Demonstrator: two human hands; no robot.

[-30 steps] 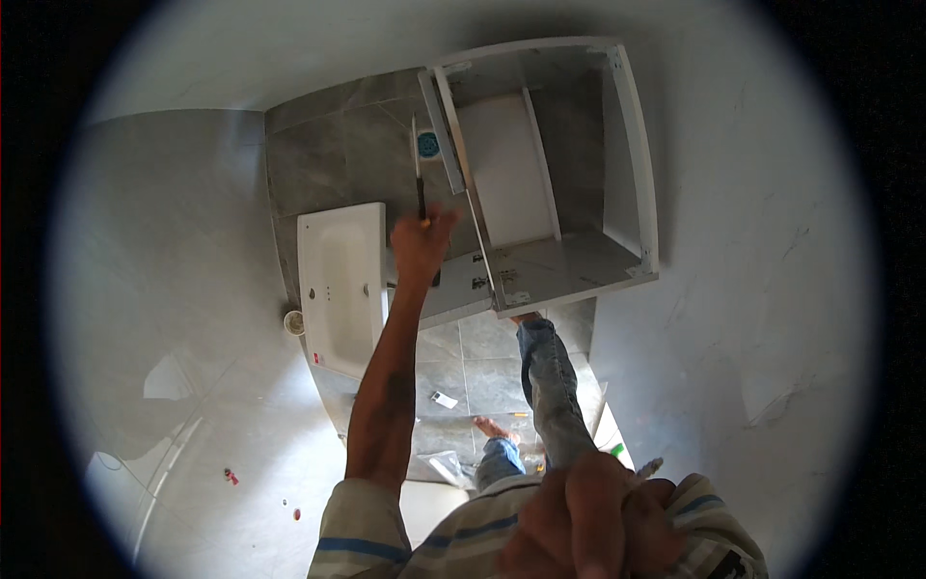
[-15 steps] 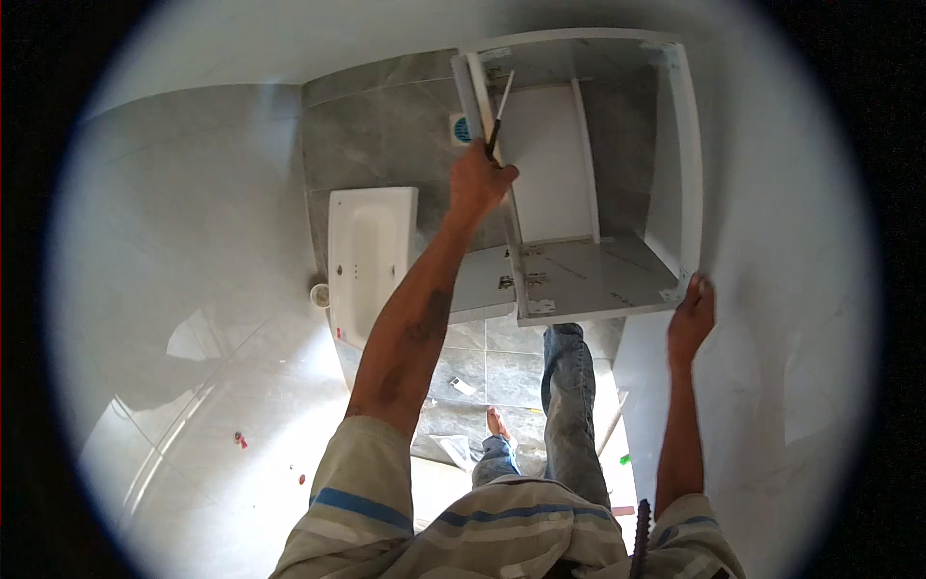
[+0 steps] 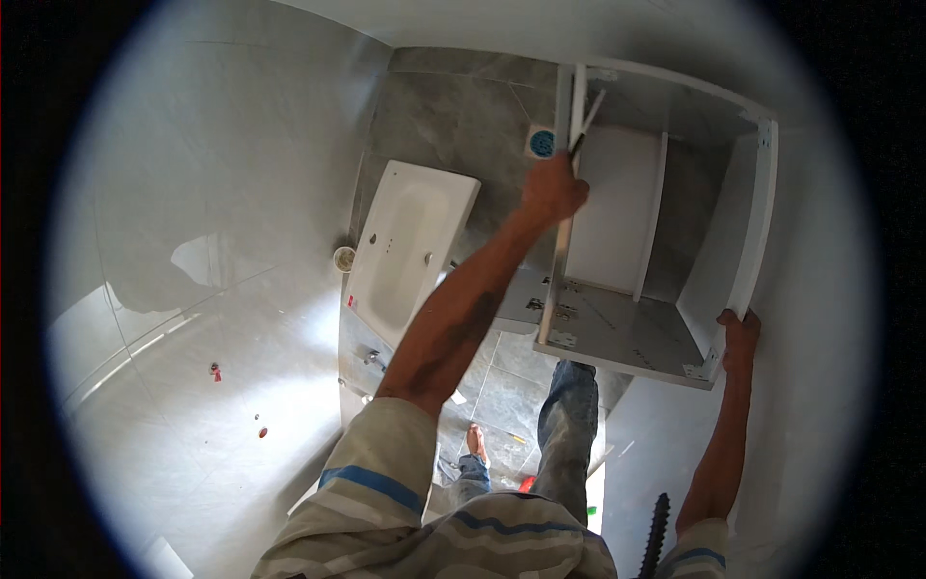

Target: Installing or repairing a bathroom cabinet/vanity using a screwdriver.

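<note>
One hand (right) grips the cabinet.

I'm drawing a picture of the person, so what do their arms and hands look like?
Both hands, left and right, are bare, with no gloves. The forearms are bare too, and the left forearm has a blurry marking. The left sleeve is short and beige with blue and pale stripes; the right sleeve shows a blue stripe too.
</note>
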